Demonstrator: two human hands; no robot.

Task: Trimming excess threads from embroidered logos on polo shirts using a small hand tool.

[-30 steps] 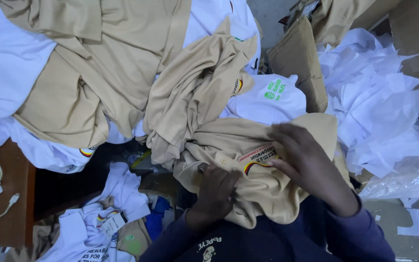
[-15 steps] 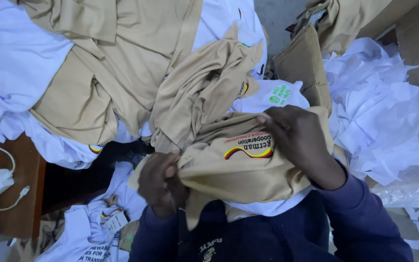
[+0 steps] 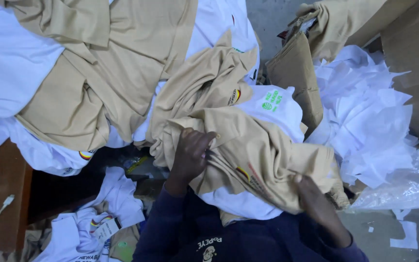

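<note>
Since half a second ago, both hands are spreading apart: my left hand (image 3: 192, 155) is clenching the tan shirt (image 3: 263, 150) near nine o'clock, my right hand (image 3: 316, 204) pinching its hem at five o'clock. I am keeping the fabric taut over the white shirt (image 3: 272, 104) beneath, gripping evenly.

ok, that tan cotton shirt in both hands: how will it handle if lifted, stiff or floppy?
Likely floppy: the tan cotton shirt creases and sags between the left hand and the right hand. Probably light, since pinched folds carry it. It may drag the white shirt lying under it, as the two overlap.
</note>
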